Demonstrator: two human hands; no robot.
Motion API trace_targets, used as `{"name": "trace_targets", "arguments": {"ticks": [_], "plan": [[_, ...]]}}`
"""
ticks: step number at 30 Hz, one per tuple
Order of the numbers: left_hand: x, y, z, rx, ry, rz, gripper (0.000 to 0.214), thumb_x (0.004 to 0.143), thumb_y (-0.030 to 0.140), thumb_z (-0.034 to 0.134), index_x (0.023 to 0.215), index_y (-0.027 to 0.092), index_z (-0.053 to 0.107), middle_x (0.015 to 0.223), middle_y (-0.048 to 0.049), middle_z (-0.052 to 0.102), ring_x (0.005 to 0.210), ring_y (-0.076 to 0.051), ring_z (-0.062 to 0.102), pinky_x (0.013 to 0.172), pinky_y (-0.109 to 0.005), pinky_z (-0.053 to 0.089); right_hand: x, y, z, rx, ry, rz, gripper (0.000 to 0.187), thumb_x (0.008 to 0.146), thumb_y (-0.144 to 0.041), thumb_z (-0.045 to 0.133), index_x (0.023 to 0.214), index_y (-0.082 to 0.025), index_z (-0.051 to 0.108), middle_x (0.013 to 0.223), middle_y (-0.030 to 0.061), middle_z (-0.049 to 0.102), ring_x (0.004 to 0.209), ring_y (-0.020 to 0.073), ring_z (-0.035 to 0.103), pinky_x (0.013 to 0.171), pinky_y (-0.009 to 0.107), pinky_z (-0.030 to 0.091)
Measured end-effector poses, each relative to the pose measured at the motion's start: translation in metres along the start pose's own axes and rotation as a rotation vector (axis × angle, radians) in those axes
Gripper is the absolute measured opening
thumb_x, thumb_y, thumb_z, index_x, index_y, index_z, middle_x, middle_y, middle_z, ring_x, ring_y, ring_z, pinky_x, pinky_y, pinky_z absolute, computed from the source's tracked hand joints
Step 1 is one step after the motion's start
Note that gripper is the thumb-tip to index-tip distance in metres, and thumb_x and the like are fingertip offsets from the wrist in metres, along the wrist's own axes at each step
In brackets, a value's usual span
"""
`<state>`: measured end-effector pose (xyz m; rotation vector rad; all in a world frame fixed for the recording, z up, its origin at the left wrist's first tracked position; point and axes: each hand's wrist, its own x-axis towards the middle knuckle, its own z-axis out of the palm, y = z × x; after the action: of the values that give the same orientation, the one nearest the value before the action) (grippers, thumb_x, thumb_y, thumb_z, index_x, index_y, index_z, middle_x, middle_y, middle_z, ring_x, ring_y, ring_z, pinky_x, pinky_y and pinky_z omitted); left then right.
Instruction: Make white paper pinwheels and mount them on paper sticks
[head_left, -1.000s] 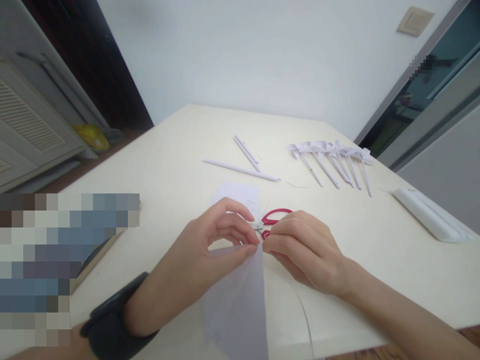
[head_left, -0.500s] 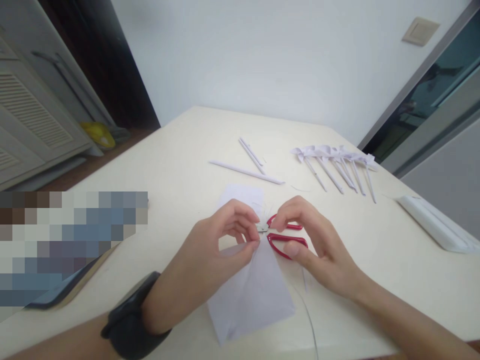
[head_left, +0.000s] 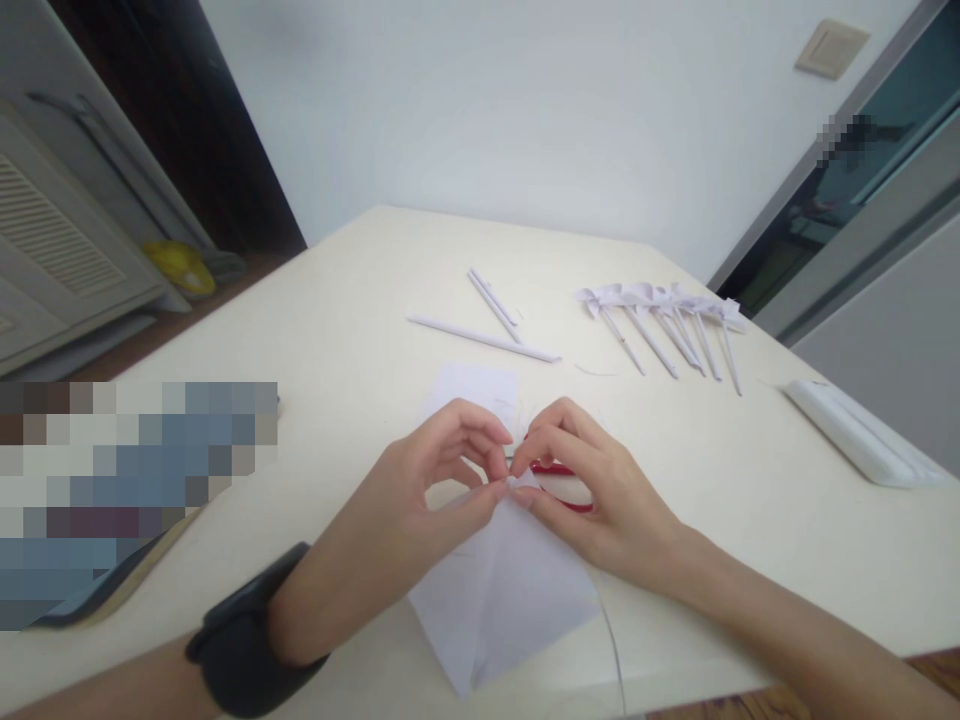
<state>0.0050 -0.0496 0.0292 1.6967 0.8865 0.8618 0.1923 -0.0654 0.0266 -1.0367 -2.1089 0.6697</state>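
Note:
My left hand is closed in a pinch on the top edge of a white sheet of paper. Opposite it, my right hand pinches the same edge, its fingertips almost meeting those of the left. The sheet hangs toward me, with a crease running down from the pinch. Partly behind my right hand lie red-handled scissors, mostly covered by the fingers. Another piece of white paper lies flat beyond my left hand, with thin strands near it. A thin wire or cord runs down to the table's front edge.
Several rolled paper sticks lie farther back on the cream table. Paper pinwheels stand in a row of sticks at right, lying down. A white plastic-looking packet rests at the right edge. A blurred-out object occupies the left.
My right hand has moved left from the scissors to the paper's edge, and its fingers have closed there. My left hand keeps its pinch. The view has shifted slightly.

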Motion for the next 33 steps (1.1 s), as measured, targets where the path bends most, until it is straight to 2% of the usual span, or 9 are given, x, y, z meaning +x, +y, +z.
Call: {"name": "trace_targets", "arguments": {"ticks": [6,9,13,20,25,29,33], "plan": [[-0.0018,0.0037,0.0016,0.031,-0.033,-0.024,0.021,0.079,0.009,0.055,0.095,0.022,0.049,0.082,0.0006,0.059,0.079,-0.015,0.060,0.072,-0.028,0.050,0.0021,-0.0017,0.0003,0.051,0.054,-0.016,0.012,0.078,-0.008,0.057,0.085,-0.018,0.057,0.090,0.0026,0.049,0.084,0.0140,0.051,0.073,0.029,0.045],[-0.0018,0.0031,0.0009,-0.048,-0.026,-0.032,0.018,0.081,0.016,0.057,0.096,0.022,0.050,0.085,-0.0007,0.061,0.083,-0.016,0.061,0.074,-0.028,0.050,0.0017,-0.0021,-0.0011,0.065,0.065,-0.024,0.015,0.077,-0.005,0.056,0.084,-0.019,0.057,0.089,0.0025,0.050,0.083,0.0142,0.052,0.072,0.029,0.046],[0.0007,0.0027,-0.0015,-0.241,-0.050,-0.168,0.017,0.081,0.023,0.060,0.096,0.023,0.051,0.087,-0.0022,0.066,0.079,-0.017,0.063,0.066,-0.025,0.048,0.0007,-0.0021,-0.0019,0.085,0.085,-0.007,0.013,0.078,-0.008,0.057,0.084,-0.019,0.057,0.089,0.0028,0.051,0.082,0.0147,0.052,0.072,0.029,0.046],[0.0020,0.0023,0.0008,-0.497,-0.058,-0.371,0.018,0.078,0.022,0.062,0.095,0.022,0.054,0.088,-0.0024,0.068,0.069,-0.015,0.062,0.062,-0.025,0.046,0.0011,-0.0021,0.0008,0.097,0.076,-0.012,0.017,0.075,-0.004,0.058,0.083,-0.019,0.056,0.089,0.0020,0.050,0.082,0.0142,0.051,0.073,0.029,0.044],[0.0039,0.0007,0.0025,-0.540,-0.098,-0.362,0.018,0.075,0.017,0.065,0.090,0.021,0.055,0.080,-0.0002,0.064,0.074,-0.015,0.060,0.067,-0.025,0.044,-0.0001,-0.0027,0.0013,0.130,0.052,-0.046,0.015,0.077,-0.005,0.057,0.085,-0.018,0.055,0.089,0.0023,0.049,0.084,0.0140,0.050,0.073,0.028,0.043],[0.0044,0.0003,0.0016,-0.555,-0.098,-0.366,0.018,0.075,0.011,0.065,0.087,0.021,0.056,0.072,0.0036,0.060,0.070,-0.011,0.057,0.065,-0.021,0.043,-0.0005,-0.0030,0.0013,0.137,0.039,-0.047,0.013,0.079,-0.007,0.057,0.085,-0.018,0.055,0.089,0.0024,0.049,0.084,0.0138,0.050,0.074,0.027,0.042],[0.0034,-0.0023,0.0001,-0.595,-0.151,-0.370,0.018,0.076,0.013,0.066,0.088,0.022,0.056,0.071,0.0049,0.060,0.070,-0.010,0.057,0.066,-0.020,0.043,-0.0012,-0.0048,0.0015,0.131,0.014,-0.053,0.011,0.079,-0.007,0.057,0.085,-0.017,0.056,0.089,0.0023,0.049,0.083,0.0128,0.049,0.074,0.026,0.041]]}}
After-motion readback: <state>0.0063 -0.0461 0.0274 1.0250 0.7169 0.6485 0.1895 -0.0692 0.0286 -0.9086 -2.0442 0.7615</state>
